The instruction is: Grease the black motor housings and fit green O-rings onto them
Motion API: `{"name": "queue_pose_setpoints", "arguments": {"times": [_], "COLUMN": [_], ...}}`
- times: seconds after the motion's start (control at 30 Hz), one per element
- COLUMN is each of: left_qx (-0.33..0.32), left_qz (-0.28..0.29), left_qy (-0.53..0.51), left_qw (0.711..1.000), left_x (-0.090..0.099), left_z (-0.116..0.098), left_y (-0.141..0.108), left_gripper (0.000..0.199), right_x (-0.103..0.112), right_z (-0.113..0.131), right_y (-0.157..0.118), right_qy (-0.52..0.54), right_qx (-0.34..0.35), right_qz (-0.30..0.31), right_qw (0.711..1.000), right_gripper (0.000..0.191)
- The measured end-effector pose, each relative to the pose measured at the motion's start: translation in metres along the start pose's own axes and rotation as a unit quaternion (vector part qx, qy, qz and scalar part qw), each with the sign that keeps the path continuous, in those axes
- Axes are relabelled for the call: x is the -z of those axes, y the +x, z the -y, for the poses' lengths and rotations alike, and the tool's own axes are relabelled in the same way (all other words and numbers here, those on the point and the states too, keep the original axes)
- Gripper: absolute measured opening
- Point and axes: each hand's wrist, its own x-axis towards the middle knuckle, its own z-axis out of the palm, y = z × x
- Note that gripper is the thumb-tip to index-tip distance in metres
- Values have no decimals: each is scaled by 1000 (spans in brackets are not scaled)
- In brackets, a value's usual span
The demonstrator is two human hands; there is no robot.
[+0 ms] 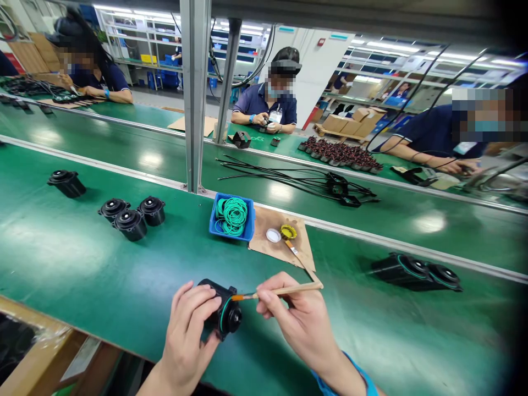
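My left hand (190, 324) is wrapped round a black cylindrical housing (213, 313), which lies tilted on its side over the green table. A green ring (225, 312) sits around the housing's round end, which faces right. Between thumb and fingers, my right hand (295, 316) holds a brush (284, 290) with a wooden handle. The orange bristles touch the housing's rim beside the green ring. Beyond my hands, a blue bin (212, 224) holds many green rings (233, 215). Next to it, a second brush (293, 248) rests with its bristles by a yellow dish (288, 231) on cardboard (268, 249).
Several black housings (130, 223) stand at the left of the green table (74, 253). Two more with green rings (416, 271) lie at the right. A metal post (194, 99) rises behind the bin. Black cables (284, 179) lie beyond the rail; people work across from me.
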Motion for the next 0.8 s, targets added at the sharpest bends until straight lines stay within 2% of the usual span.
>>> {"name": "queue_pose_setpoints", "arguments": {"times": [0.2, 0.33, 0.57, 0.67, 0.8], "left_qx": [-23, -31, -10, 1, 16], "left_qz": [-26, -21, -5, 7, 18], "left_qy": [23, 22, 26, 27, 19], "left_qw": [999, 999, 1000, 1000, 1000], "left_x": [0, 2, 3, 3, 3], "left_z": [-4, -5, -4, -2, 1], "left_y": [4, 8, 6, 4, 2], "left_gripper": [36, 35, 39, 39, 37], "right_x": [-3, -5, -7, -8, -11], "right_z": [11, 20, 21, 18, 18], "right_y": [2, 1, -4, -8, -15], "right_qy": [-68, -112, -142, -144, -176], "right_qx": [93, 141, 271, 283, 289], "right_qz": [-2, 8, 58, 85, 115], "right_qw": [993, 984, 950, 944, 934], "right_gripper": [24, 25, 16, 11, 20]}}
